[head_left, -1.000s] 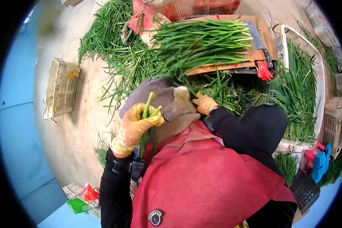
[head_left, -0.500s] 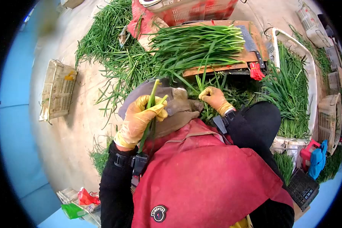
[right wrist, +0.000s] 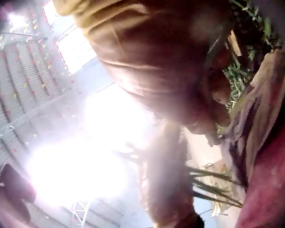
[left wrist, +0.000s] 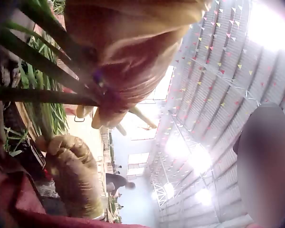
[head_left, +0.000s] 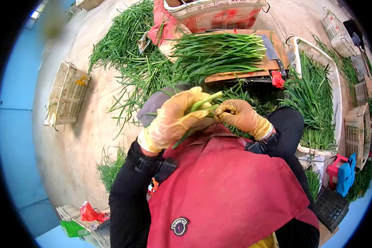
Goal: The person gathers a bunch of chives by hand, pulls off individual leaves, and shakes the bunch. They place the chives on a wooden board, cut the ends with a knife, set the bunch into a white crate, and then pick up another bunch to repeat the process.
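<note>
We're gripping a few green stalks (head_left: 207, 101) in our gloved left hand (head_left: 173, 120), pale ends (head_left: 219, 95) poking out toward the right, near the far edge of our red apron (head_left: 227, 177). Our right hand (head_left: 243, 118) is sitting curled just beside those ends, but we can't tell if it's pinching anything. A leafy bunch (head_left: 227, 51) is lying on the board (head_left: 270, 65) ahead.

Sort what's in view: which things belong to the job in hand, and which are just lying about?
Seemingly in the job:
stalks in the left grip
bunch on the board
knife
red ties
greens in the white crate
floor pile

Probably just lying about:
pale crate on the left
black crate
blue item, kind unclear
</note>
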Demonstrator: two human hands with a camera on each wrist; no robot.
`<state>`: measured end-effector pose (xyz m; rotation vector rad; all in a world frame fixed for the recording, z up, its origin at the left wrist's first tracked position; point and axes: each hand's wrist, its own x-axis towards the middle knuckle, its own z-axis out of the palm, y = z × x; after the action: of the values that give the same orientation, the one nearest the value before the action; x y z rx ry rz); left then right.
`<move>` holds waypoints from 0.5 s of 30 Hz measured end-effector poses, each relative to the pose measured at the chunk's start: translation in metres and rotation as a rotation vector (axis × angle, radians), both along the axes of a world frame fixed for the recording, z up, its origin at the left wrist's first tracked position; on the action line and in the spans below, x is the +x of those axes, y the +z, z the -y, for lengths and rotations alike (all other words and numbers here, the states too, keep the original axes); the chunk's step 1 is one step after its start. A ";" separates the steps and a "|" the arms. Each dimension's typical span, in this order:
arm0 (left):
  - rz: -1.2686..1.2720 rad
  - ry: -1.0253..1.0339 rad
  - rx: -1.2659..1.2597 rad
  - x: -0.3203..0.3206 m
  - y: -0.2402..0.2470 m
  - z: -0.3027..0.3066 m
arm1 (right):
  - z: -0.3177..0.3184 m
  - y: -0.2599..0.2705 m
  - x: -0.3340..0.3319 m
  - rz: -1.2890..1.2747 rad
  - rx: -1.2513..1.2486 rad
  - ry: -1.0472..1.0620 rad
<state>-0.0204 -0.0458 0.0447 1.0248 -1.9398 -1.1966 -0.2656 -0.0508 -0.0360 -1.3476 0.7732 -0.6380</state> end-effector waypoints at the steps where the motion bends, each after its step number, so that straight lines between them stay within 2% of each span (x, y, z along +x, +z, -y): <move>1: 0.030 0.001 -0.012 0.000 -0.005 0.002 | 0.000 0.013 0.000 -0.022 0.028 0.012; 3: 0.090 0.001 -0.037 0.000 -0.013 0.006 | 0.001 0.036 0.000 -0.065 0.081 0.033; 6: 0.122 -0.041 0.209 -0.001 -0.011 0.011 | 0.003 0.046 -0.002 -0.062 0.023 0.051; 9: -0.002 -0.060 0.334 -0.015 -0.005 0.013 | 0.005 0.062 -0.003 -0.007 0.003 -0.062; 10: -0.142 -0.064 0.492 -0.018 0.005 0.012 | 0.005 0.067 -0.005 0.022 -0.019 -0.122; 11: -0.213 -0.055 0.519 -0.020 0.009 0.013 | 0.006 0.072 -0.006 0.051 -0.042 -0.181; 12: -0.284 -0.044 0.547 -0.021 0.013 0.014 | 0.008 0.076 -0.009 0.118 0.044 -0.184; 13: -0.355 -0.032 0.574 -0.022 0.016 0.015 | 0.009 0.070 -0.007 0.366 0.090 -0.215; 15: -0.436 0.069 0.578 -0.026 0.019 0.016 | 0.005 0.073 0.001 0.511 0.089 -0.373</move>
<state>-0.0462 -0.0616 0.0639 0.9832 -1.2372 -1.8193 -0.2647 -0.0561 0.0374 -0.9020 0.6240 -1.1743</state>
